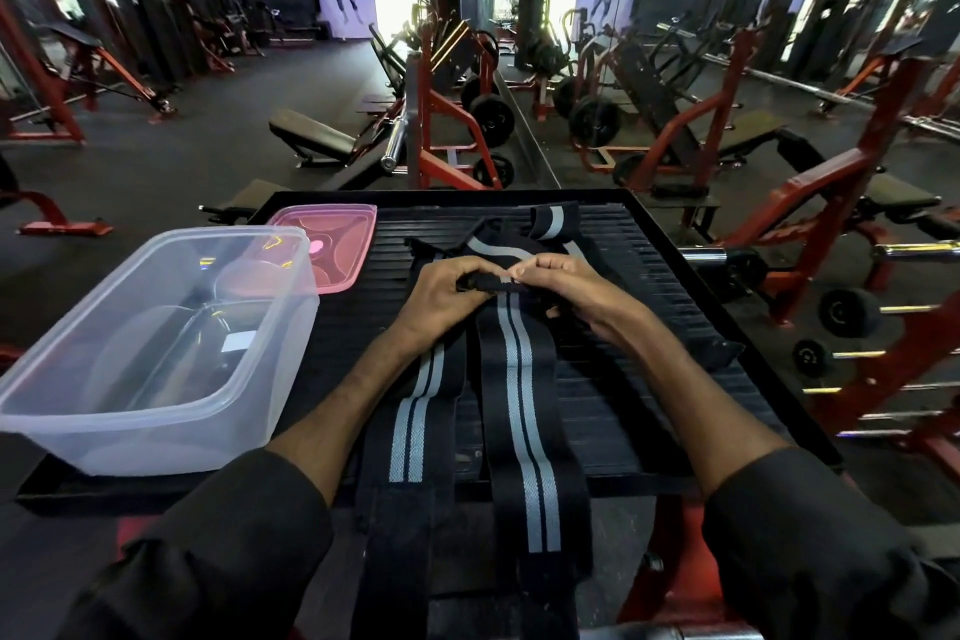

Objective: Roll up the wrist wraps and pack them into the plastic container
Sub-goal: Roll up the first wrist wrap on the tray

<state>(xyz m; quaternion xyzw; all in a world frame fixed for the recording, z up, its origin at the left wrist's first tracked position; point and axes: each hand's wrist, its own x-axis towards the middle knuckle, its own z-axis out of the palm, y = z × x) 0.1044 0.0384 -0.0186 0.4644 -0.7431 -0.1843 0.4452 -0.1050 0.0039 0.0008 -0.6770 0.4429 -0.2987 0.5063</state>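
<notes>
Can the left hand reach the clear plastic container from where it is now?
Probably yes: the clear plastic container stands open just beside the left hand, nothing between them. But both hands now pinch the wrist wrap.

Open-topped container (156,343) at left, pink lid (337,244) behind; bare platform (649,405) at right.

Dim gym, red machines (447,120), wall mirror (675,16)

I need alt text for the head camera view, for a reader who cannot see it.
Two bare hands, left hand and right hand, pinch the far end of a black wrist wrap with grey stripes on a black ribbed platform in a gym. A clear plastic container, with no wraps inside, stands at the left, its pink lid lying behind it, and more wraps lie nearby.
</notes>
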